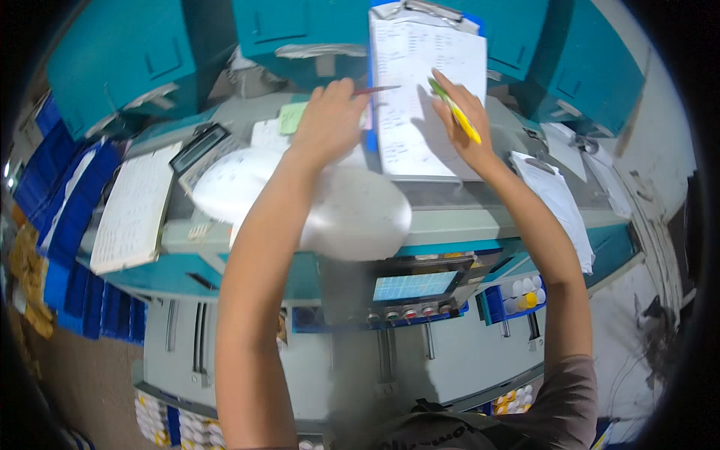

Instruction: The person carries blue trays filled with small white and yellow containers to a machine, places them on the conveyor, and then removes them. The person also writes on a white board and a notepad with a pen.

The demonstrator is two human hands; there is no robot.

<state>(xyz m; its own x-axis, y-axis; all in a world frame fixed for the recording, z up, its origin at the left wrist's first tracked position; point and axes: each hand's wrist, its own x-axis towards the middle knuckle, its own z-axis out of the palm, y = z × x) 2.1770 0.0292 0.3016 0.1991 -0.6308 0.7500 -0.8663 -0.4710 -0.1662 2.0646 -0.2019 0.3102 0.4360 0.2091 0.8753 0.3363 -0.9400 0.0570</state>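
A blue clipboard [370, 141] with a metal clip stands on the grey counter, holding white sheets [409, 139] covered in handwriting. Over its left edge, my left hand [331, 116] is closed on a thin reddish pen [381, 88], whose tip points right across the paper. My right hand [471, 135] grips a yellow-and-green pen [465, 124] over the right part of the sheets, its green end toward the paper. Whether either pen touches the paper I cannot tell. Left of the clipboard is a small green note pad [291, 118], close to my left wrist.
A calculator [199, 148] and an open notebook [133, 210] lie to the left. Papers in a clip [551, 195] hang over the counter's right edge. Below the counter are a lit screen [415, 286] and a blue bin [493, 304] of white and yellow pieces. Teal cabinets [142, 45] line the back.
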